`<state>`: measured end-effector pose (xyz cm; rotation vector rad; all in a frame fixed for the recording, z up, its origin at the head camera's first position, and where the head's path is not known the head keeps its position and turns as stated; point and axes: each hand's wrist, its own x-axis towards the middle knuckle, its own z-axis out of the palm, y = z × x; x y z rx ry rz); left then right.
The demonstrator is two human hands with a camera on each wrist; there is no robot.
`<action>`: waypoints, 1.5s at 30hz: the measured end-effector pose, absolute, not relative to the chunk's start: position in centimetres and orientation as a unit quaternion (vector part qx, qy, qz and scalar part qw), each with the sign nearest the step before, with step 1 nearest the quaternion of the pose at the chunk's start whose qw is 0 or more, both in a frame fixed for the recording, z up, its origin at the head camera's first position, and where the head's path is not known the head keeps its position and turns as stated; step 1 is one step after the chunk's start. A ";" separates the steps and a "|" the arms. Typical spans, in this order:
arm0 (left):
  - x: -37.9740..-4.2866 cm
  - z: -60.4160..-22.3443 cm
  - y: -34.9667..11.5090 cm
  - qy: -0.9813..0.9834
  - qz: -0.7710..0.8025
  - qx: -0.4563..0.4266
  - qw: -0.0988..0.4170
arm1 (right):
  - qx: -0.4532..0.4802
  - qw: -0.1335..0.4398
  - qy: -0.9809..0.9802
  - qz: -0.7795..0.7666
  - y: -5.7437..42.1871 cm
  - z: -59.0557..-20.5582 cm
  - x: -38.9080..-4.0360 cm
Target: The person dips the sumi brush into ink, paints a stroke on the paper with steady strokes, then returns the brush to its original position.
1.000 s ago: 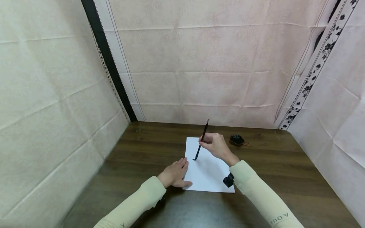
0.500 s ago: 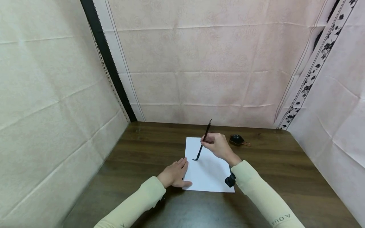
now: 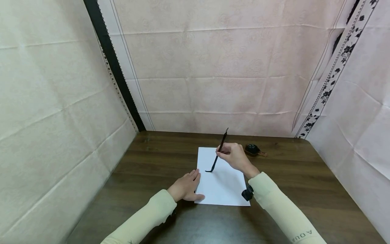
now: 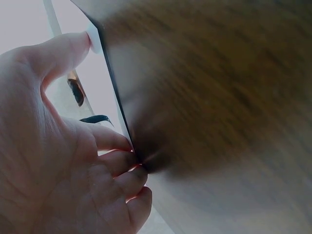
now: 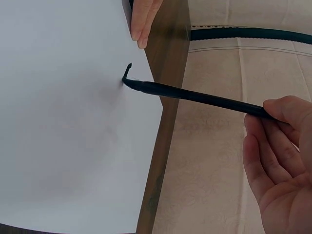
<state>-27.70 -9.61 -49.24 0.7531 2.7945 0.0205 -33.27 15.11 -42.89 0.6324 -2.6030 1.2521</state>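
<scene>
My right hand [image 3: 234,156] pinches a dark writing brush [image 5: 209,101] between thumb and fingers, partway along its shaft. The brush leans, its top away from me and to the right. Its bent tip touches a sheet of white paper [image 3: 222,189], at the right end of a short black ink stroke [image 5: 127,71]. On the sheet's left edge rests my left hand [image 3: 187,185], fingers extended and thumb spread near the lower corner. The left wrist view shows its palm side, with part of the dark brush [image 4: 97,118] beyond the fingers.
A small black, rounded object on a brown base with a handle-like end [image 3: 252,149] sits beyond the sheet to the right. The brown wooden table [image 3: 283,183] reaches pale cloth hangings [image 3: 213,95] at the back and both sides. A small black camera [image 3: 247,193] is on the right wrist.
My right hand and the brush have shifted slightly right. The black stroke behind the tip has grown a little longer. My left hand stays in place on the paper.
</scene>
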 end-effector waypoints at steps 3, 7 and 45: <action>-27.6 -49.2 -9.7 0.959 0.011 0.257 0.123 | 0.210 0.087 -0.878 0.421 15.2 -42.9 -33.3; -27.5 -49.2 -9.7 0.959 0.013 0.255 0.121 | 0.208 0.086 -0.881 0.416 15.4 -42.8 -33.3; -27.6 -49.1 -10.0 0.955 0.006 0.270 0.119 | 0.193 0.095 -0.891 0.400 17.0 -42.5 -32.8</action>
